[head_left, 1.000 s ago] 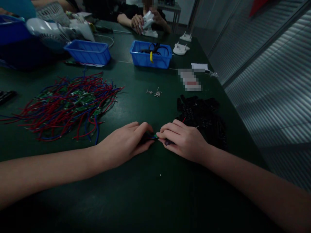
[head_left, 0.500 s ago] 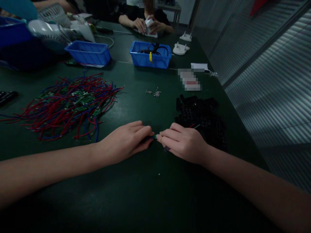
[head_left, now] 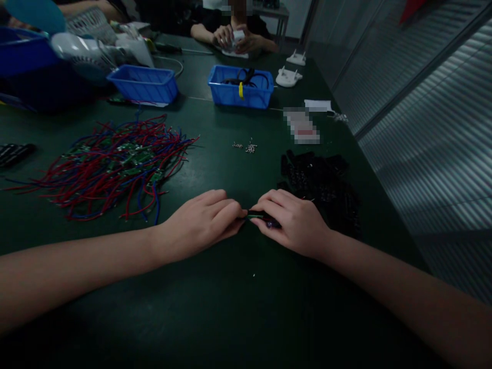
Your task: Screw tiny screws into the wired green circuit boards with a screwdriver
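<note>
Green circuit board (head_left: 255, 216) — clamped between the fingertips of the left hand (head_left: 203, 219) at one end and those of the right hand (head_left: 294, 221) at the other, over the table (head_left: 184, 307). Wired boards (head_left: 126, 159) lie heaped left; black parts (head_left: 326, 179) lie right — individual shapes indistinct.

Green table (head_left: 184, 312) — wired boards (head_left: 132, 155), black parts (head_left: 326, 177), bins (head_left: 240, 96)

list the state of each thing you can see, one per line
Left hand: pinching a small part
Right hand: gripping the small part
Small part: held between both hands
Wired boards: heaped, tangled
Black pieces: piled
Metal bits: loose, clustered
Cable bin: upright, cable inside
White pieces: flat, prongs up
</note>
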Demonstrator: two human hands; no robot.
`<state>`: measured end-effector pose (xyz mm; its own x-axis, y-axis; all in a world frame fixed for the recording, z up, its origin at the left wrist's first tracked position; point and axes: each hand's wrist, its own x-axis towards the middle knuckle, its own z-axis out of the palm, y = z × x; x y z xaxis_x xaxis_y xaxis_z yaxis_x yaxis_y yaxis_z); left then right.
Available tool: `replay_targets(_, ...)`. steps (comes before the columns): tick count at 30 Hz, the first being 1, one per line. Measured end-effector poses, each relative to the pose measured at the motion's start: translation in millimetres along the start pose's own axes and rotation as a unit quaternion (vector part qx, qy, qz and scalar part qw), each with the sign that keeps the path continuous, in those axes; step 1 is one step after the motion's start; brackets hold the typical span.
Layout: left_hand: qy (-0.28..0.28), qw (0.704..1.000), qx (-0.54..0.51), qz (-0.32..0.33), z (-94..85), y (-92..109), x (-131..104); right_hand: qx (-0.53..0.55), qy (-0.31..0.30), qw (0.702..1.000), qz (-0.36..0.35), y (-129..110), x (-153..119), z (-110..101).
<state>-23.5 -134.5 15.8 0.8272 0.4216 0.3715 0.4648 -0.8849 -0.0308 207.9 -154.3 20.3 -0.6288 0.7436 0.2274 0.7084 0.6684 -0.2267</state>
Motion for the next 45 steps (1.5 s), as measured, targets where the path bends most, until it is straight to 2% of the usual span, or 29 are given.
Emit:
replay_targets(5,-0.045,0.986,-0.118,-0.108,-0.6,2.3,2.5,-0.016,0.012,1.0,-0.009,2.2,-1.6,1.3)
replay_targets(10,-0.091,0.939,-0.27,-0.192,0.6,1.6,5.8,-0.033,0.024,0.999,-0.034,0.3,-1.9,2.3)
replay_targets(13,-0.106,0.923,-0.303,-0.213,1.3,2.3,6.0,-0.048,0.021,0.998,-0.034,-2.0,-1.4,1.2)
replay_targets(16,-0.086,0.947,-0.25,-0.184,1.9,3.2,4.2,-0.046,0.017,0.999,-0.023,-2.7,-0.6,-0.1)
replay_targets(19,-0.05,0.978,-0.161,-0.121,3.0,1.8,1.9,-0.02,0.012,1.0,-0.004,-1.2,0.8,-0.5)
replay_targets(22,-0.025,0.993,-0.088,-0.072,4.7,-1.8,1.0,0.022,0.011,0.999,0.022,0.0,2.0,-0.4)
replay_targets(26,-0.038,0.992,-0.089,-0.079,6.8,-5.4,2.5,0.002,0.036,0.999,0.04,-2.3,1.1,0.1)
replay_targets(30,-0.058,0.988,-0.1,-0.102,7.7,-6.4,5.2,-0.11,0.051,0.993,0.013,-3.2,0.4,1.0)
replay_targets(34,-0.081,0.984,-0.115,-0.112,8.3,-7.5,7.9,-0.139,0.044,0.989,-0.014,0.0,1.5,1.6)
replay_targets(36,-0.089,0.985,-0.108,-0.097,8.1,-8.2,9.3,-0.141,0.045,0.989,-0.023,1.2,1.7,1.7)
replay_targets(42,-0.1,0.995,-0.019,0.002,6.9,-11.2,14.0,-0.156,0.033,0.986,-0.047,1.9,3.0,0.4)
replay_targets(45,-0.115,0.993,-0.005,0.018,6.3,-12.1,15.5,-0.157,0.028,0.986,-0.055,1.4,4.5,-1.8)
